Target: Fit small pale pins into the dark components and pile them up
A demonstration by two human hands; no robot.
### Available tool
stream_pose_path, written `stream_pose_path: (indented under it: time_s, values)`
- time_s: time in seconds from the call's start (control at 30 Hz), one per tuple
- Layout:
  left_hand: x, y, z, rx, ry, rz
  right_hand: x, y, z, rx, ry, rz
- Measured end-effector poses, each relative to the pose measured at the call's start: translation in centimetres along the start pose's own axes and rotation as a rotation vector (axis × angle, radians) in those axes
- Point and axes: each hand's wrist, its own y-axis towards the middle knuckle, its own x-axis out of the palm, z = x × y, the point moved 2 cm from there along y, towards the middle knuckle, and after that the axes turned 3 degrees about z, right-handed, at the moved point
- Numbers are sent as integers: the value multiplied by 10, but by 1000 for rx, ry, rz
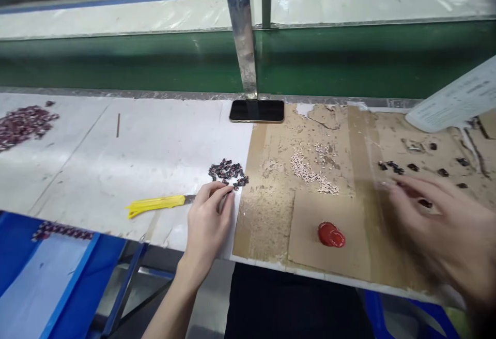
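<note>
Smartphone (256, 111) lying face-down or dark-side up at the bench's back edge, right against the steel upright (241, 29), which is paint-scuffed. Behind: green conveyor side panel (248, 62), white belt above it. Far left on the white bench: heap of maroon pieces (23, 127), thin brown stick (118, 124) nearby. Taped cardboard sheet (310, 241) on the right carries pale granules (306, 171) and a glossy red blob (331, 234). Printed paper sheet (453, 96) overhangs the top right corner. Blue tray (87, 272) below the bench edge, strip of dark pieces (62, 232) along it.
</note>
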Motion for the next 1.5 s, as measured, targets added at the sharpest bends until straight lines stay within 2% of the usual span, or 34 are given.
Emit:
stream_pose_path:
  time_s: [0.13, 0.2, 0.4, 0.57, 0.63, 0.73, 0.87, 0.93, 1.07, 1.23, 1.37, 1.5]
  values:
    - [-1, -6, -1, 14, -10, -6, 40, 27, -52, -206, 85, -298]
    - [-2, -8, -2, 2, -24, -11, 54, 32, -64, -244, 111, -349]
    - [-11, -10, 9, -152, -134, -22, 69, 34, -67, -200, 175, -299]
    - [-12, -1, 42, -338, -605, -128, 62, 39, -67, -44, 288, -251]
    - [-9, 1, 60, -356, -757, -146, 53, 39, -66, 60, 347, -212]
    - [-2, -1, 90, -254, -869, -114, 36, 34, -68, 228, 503, -193]
    - [9, -7, 127, 105, -793, -34, 19, 16, -77, 668, 1118, -278]
    - [13, -7, 138, 274, -728, 3, 11, 9, -84, 782, 1288, -325]
    - [15, -4, 144, 468, -627, -18, -4, 2, -90, 708, 1202, -347]
    - [11, -3, 144, 603, -505, -24, -18, 3, -100, 598, 987, -213]
    - [15, -8, 144, 587, -519, 60, -21, 2, -108, 585, 947, -130]
    - [24, -16, 141, 521, -601, 69, -15, -4, -109, 561, 1038, -203]
